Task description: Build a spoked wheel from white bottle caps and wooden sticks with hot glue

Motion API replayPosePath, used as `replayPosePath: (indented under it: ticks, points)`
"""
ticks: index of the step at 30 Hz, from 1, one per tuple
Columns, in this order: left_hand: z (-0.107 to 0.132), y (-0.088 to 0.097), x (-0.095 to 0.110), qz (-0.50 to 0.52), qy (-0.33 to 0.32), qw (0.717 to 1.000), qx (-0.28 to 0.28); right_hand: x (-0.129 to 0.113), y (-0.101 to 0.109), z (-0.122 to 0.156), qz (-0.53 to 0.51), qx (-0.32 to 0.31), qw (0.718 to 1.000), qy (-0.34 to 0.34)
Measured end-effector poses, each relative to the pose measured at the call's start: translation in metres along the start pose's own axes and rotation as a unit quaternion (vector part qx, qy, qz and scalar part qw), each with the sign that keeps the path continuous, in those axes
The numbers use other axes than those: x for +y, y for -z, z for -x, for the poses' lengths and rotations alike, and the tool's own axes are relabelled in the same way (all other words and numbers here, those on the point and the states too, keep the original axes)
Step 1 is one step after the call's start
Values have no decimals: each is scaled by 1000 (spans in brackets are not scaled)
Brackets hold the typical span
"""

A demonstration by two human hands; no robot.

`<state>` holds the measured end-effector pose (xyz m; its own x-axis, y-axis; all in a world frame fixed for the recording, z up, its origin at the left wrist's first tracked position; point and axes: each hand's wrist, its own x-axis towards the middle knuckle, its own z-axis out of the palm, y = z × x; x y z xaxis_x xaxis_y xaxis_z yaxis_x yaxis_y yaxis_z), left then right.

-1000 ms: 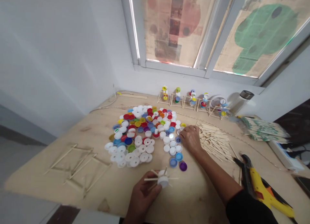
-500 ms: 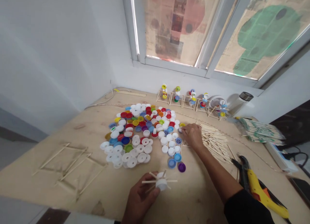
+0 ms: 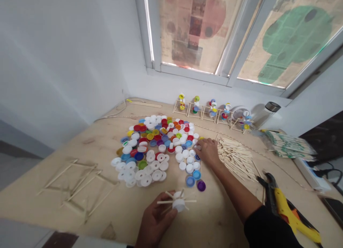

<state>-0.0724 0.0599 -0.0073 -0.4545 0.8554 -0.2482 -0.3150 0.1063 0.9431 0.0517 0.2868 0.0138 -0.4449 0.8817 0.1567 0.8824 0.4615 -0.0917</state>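
My left hand [image 3: 158, 216], low in the middle, grips a wheel hub made of white bottle caps [image 3: 178, 204], with thin wooden sticks poking out all round like spokes. Beyond it, my right hand [image 3: 210, 150] reaches to the right edge of the bottle cap pile [image 3: 157, 175]. Its fingers are bent around a pale bottle cap [image 3: 198, 147], mostly covered by the fingertips. White caps lie close by, with two light blue caps and a purple cap [image 3: 201, 186] nearer to me. Loose wooden sticks [image 3: 235, 157] lie to the right of that hand.
Stick frames [image 3: 77, 187] lie at the left. Several small cap wheels on stands [image 3: 212, 110] line the wall, beside a small fan [image 3: 240, 113] and a bottle [image 3: 265, 114]. At right are a yellow glue gun [image 3: 288, 212], bagged sticks [image 3: 288, 144] and a power strip [image 3: 312, 174].
My right hand has moved a little left and nearer to me, over the edge of the cap pile. My left hand and the hub have stayed in place.
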Motion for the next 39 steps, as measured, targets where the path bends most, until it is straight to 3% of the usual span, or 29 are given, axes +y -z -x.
replayPosePath:
  ticks: [6, 12, 28, 39]
  points:
    - [0, 1, 0, 5, 8, 1000, -3, 16, -5, 0, -37, 22, 998, -42]
    - [0, 1, -1, 4, 0, 1000, -3, 21, -7, 1, -49, 29, 998, -27]
    - [0, 1, -2, -11, -3, 1000, -2, -13, 5, -11, 2, -5, 995, 97]
    - [0, 1, 0, -1, -8, 1000, -11, -34, 3, -23, 50, -29, 996, 69]
